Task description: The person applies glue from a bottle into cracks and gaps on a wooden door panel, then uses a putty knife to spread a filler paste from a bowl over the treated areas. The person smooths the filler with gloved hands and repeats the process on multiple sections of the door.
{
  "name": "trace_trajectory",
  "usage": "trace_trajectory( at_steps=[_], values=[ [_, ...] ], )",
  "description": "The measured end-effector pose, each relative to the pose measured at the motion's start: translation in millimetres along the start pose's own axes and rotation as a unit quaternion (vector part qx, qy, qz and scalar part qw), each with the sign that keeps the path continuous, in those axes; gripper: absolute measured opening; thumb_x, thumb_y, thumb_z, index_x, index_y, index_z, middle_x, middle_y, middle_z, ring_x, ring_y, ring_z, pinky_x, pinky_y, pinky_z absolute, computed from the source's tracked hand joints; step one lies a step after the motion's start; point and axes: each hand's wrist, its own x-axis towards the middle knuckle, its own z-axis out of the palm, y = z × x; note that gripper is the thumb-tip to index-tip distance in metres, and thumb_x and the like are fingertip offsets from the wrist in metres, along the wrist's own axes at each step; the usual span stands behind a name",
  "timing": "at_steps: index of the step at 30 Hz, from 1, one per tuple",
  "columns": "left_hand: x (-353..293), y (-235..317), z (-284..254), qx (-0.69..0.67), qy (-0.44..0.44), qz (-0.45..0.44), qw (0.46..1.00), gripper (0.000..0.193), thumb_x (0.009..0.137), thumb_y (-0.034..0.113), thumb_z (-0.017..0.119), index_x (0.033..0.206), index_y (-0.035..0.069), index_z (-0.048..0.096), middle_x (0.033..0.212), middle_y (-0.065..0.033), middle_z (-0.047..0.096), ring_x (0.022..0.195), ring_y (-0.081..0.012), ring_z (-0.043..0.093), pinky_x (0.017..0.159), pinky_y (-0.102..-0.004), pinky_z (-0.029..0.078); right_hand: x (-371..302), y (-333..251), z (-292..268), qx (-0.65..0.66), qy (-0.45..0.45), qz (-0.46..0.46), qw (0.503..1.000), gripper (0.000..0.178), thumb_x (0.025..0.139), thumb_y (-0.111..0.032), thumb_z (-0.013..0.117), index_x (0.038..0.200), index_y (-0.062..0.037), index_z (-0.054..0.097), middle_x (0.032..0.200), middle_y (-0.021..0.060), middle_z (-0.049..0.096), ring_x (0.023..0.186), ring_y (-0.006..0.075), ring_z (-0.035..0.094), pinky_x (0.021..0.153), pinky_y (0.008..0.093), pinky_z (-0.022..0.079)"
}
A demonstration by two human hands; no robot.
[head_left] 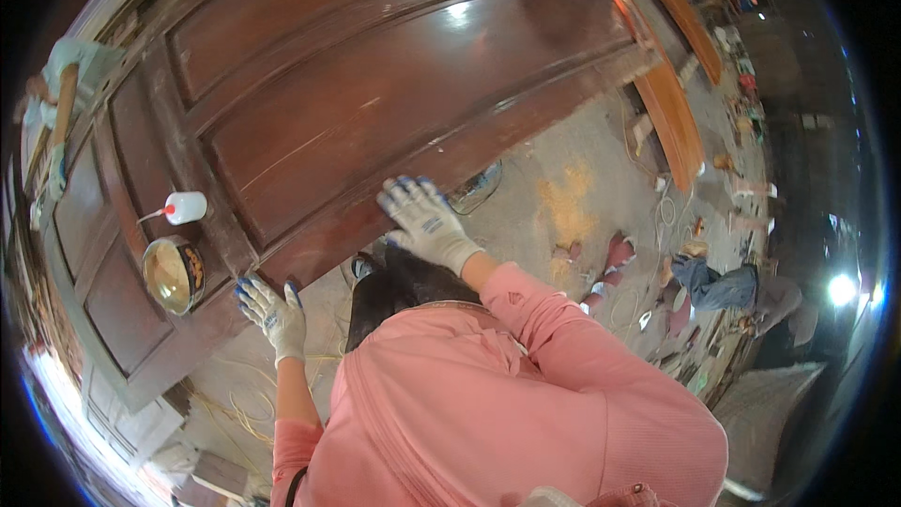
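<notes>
A large dark brown panelled wooden door [310,122] lies flat in front of me. My left hand [276,321], in a white glove with blue fingertips, rests on its near edge with fingers spread. Farther right along that edge, my right hand [427,222] in a matching glove lies flat with fingers stretched out. Nothing shows in either hand. Beyond my left hand, an open tin [175,274] of tan paste stands on the door. Beside the tin is a small white bottle [186,207] with a red cap and thin nozzle.
Another person [80,70] in a light top is at the far left edge of the door. Orange-brown curved wooden pieces [671,122] stand at the right. Sawdust [568,205], cords and scraps lie on the floor. Another person [727,286] is farther right, near a bright lamp [842,289].
</notes>
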Motion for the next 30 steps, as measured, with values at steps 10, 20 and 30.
trace_trajectory(
  at_steps=[10,20,30],
  values=[
    [-10,97,-16,-0.147,-0.049,0.393,0.906,0.068,0.1,0.028,0.062,0.159,-0.001,0.042,0.169,-0.0231,0.035,0.159,-0.0427,0.025,0.132,-0.0568,0.013,-249,105,55,0.073,-0.08,0.496,0.862,0.031,0.101,-0.032,0.058,0.121,-0.0142,0.071,0.121,0.0228,0.073,0.114,0.0441,0.069,0.097,0.0548,0.054],
    [3,46,-68,-0.398,0.033,0.127,0.908,0.025,0.102,0.018,0.065,0.121,0.005,0.072,0.122,-0.0161,0.072,0.116,-0.0367,0.066,0.105,-0.046,0.051,-307,27,88,0.044,-0.234,0.447,0.862,0.033,0.1,-0.033,0.058,0.122,-0.0123,0.07,0.116,0.0223,0.074,0.11,0.0427,0.071,0.093,0.0546,0.054],
    [78,-115,-112,-0.383,0.294,-0.156,0.862,0.03,0.104,0.021,0.06,0.125,0.001,0.07,0.121,-0.0206,0.067,0.114,-0.0361,0.066,0.098,-0.0448,0.051,-72,13,-7,0.152,-0.024,0.299,0.942,0.027,0.101,-0.031,0.064,0.108,-0.0048,0.069,0.105,0.0198,0.075,0.102,0.0414,0.071,0.088,0.0488,0.054]
  ],
)
